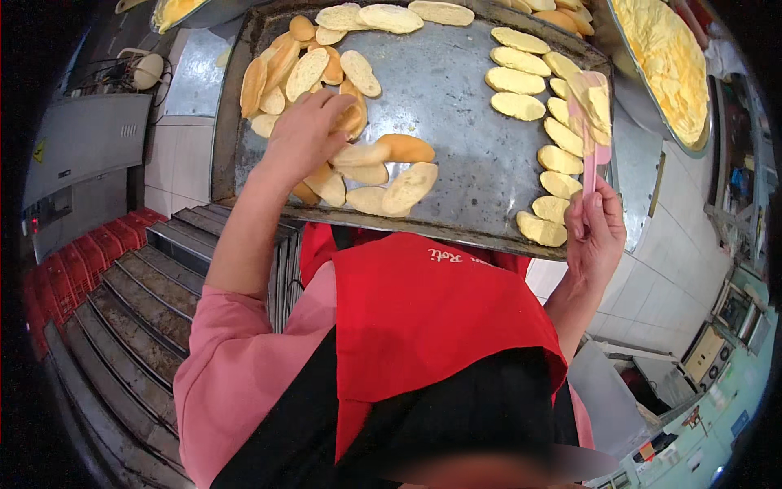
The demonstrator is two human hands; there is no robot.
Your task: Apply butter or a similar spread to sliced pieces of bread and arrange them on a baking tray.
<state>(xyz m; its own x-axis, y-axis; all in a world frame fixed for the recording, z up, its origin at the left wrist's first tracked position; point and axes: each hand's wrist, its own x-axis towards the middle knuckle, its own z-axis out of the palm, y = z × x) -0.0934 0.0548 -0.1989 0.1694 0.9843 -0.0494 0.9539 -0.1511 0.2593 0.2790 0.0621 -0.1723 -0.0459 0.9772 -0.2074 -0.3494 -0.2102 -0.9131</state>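
Note:
On a large dark metal tray lie several oval bread halves, golden crust or pale cut side showing, heaped loosely at the left. A column of halves coated in pale yellow spread runs down the right side, with a short stack beside its top. My left hand reaches into the left heap, fingers curled over a bread half. My right hand grips a pink spatula by its handle; its blade, loaded with yellow spread, is over the tray's right edge.
A steel basin of yellow spread sits at upper right, another bowl at upper left. More bread lies beyond the tray. Metal trays on a rack and red crates are at left. Grey equipment stands behind them.

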